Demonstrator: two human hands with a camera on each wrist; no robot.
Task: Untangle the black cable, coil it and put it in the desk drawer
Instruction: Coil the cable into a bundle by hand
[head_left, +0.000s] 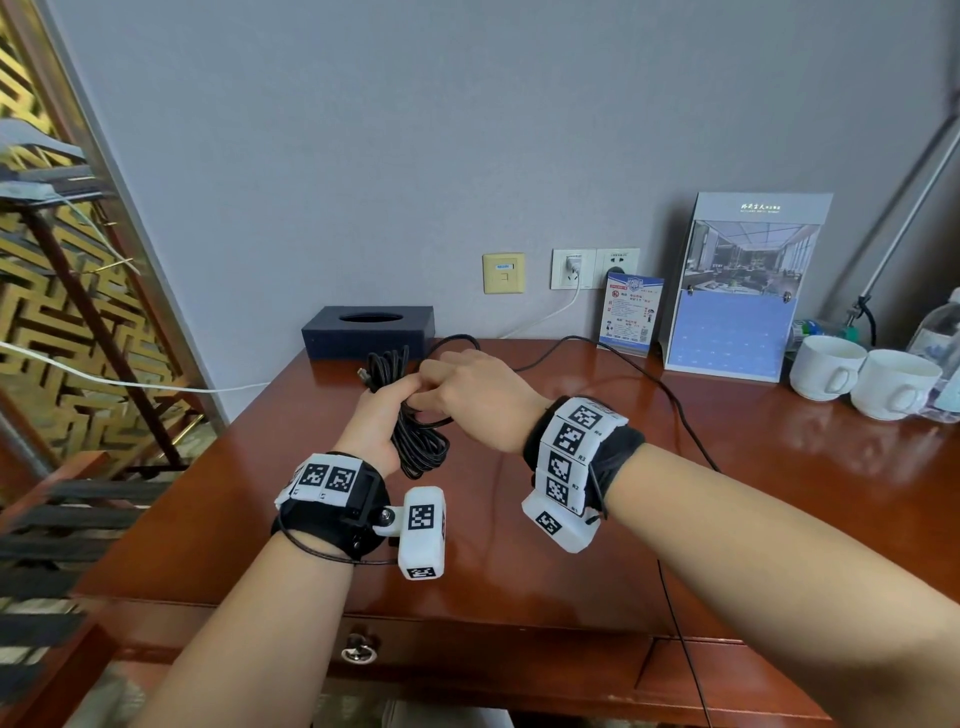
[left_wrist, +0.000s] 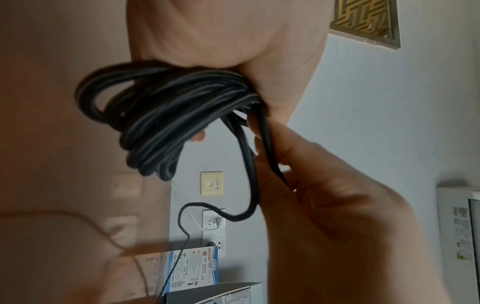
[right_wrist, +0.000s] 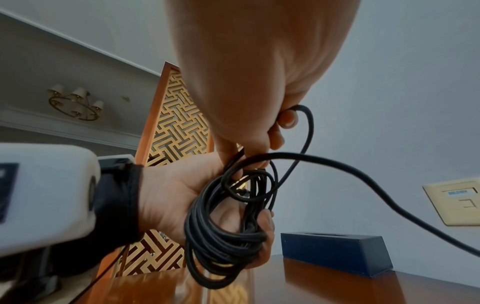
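Soft, even daylight fills the head view, bright enough to read the wall (head_left: 363, 130) as flat grey with no hard shadows. The polished desk top (head_left: 571, 493) carries pale glare patches toward 3 o'clock, under the white cups (head_left: 826, 366). Straight lines bow outward near the frame edges, most at 9 o'clock, where the gold lattice screen (head_left: 62, 312) leans and softens. The left wrist view is dimmer and warm; its 9 o'clock half is a blurred tan smear, and the black cable (left_wrist: 166, 115) shows grey sheen. In the right wrist view the nearest skin at 12 o'clock is out of focus.
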